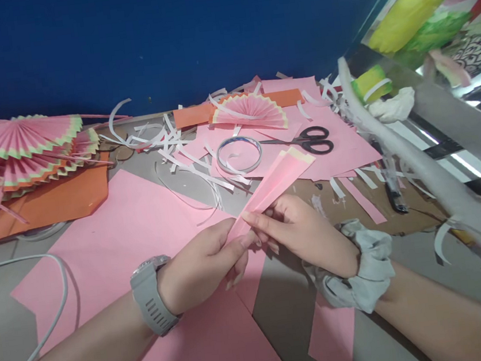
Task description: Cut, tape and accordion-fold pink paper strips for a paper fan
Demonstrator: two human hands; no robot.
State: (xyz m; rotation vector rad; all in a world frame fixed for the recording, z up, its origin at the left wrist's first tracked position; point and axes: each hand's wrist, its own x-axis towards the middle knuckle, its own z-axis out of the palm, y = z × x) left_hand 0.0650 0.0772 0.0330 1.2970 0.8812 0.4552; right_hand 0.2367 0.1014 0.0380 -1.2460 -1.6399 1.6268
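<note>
1. Folded paper (281,178): smooth, pink, narrow and layered, pale yellow at its far end; it is slanting up to the right between the hands, above the pink sheets (115,264).
2. Pink sheets: flat, matte, straight-edged; they are overlapping on the gray table.
3. Paper fans (18,139): crisply pleated, pink with pale green and orange edging; they are lying stacked at the far left, over orange paper (60,195).
4. Small fan (252,111): 1 pleated half-round, yellow-edged; it is resting at the back among pink paper.
5. Tape roll (219,157): 1 thin ring; it is lying flat just beside the scissors (317,150), whose black handles are forming 2 loops.
6. White scraps (176,147): narrow strips, some curling; they are scattering across the back.
7. Left hand (208,259): it is reaching in from the left, thumb on top, fingers curling below, pinching the folded paper's near end. A gray watch (151,295) is circling the wrist.
8. Right hand (302,231): it is gripping the same paper, thumb pointing left across it, fingers bending underneath. A gathered cloth scrunchie (365,265) is wrapping the wrist.
</note>
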